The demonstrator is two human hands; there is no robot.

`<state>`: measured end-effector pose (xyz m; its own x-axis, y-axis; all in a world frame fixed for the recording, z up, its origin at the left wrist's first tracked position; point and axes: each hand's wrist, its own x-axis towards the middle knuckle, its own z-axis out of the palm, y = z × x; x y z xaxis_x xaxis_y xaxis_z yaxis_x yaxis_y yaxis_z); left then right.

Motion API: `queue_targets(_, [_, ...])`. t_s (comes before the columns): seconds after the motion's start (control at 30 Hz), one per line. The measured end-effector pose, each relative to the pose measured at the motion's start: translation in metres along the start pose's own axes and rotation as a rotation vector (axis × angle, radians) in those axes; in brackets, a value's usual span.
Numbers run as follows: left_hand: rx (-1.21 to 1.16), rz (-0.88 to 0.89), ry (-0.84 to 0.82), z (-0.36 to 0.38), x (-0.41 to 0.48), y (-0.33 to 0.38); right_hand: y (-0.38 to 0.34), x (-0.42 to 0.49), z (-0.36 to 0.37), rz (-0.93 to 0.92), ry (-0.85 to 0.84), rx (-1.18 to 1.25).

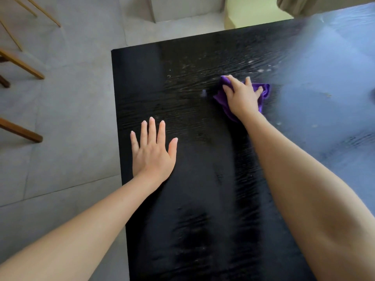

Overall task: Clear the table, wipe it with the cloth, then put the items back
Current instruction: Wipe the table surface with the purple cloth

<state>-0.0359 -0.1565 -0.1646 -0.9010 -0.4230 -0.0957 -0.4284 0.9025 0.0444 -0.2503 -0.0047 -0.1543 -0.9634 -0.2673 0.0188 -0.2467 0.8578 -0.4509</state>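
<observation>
A black wood-grain table (pixel 192 199) fills the middle of the head view, with pale smears and specks on its far part. My right hand (pixel 242 96) presses down on a purple cloth (pixel 264 91) in the middle of the table, fingers curled over it. The cloth shows at both sides of the hand. My left hand (pixel 153 151) lies flat on the table near its left edge, fingers spread, holding nothing. None of the table's items are in view.
Wooden chair legs (pixel 22 65) stand on the grey tiled floor at the left. A pale yellow block (pixel 255 13) and a grey cabinet base (pixel 182 9) sit beyond the table's far edge. Glare whitens the table's right part.
</observation>
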Motion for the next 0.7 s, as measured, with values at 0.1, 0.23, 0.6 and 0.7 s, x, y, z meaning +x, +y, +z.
queue_targets(0.1, [-0.004,-0.005,0.000,0.000,0.000,0.000,-0.031,0.001,0.017,-0.111,-0.071,0.022])
queue_targets(0.23, [-0.006,-0.020,-0.005,0.000,0.000,0.000,-0.067,-0.003,0.033,-0.285,-0.184,-0.005])
queue_targets(0.6, [-0.022,-0.051,-0.033,-0.002,0.003,0.001,-0.025,-0.010,0.018,-0.762,-0.264,-0.106])
queue_targets(0.7, [-0.050,-0.053,-0.068,-0.003,0.000,0.002,0.022,-0.002,-0.006,-0.710,-0.185,-0.077])
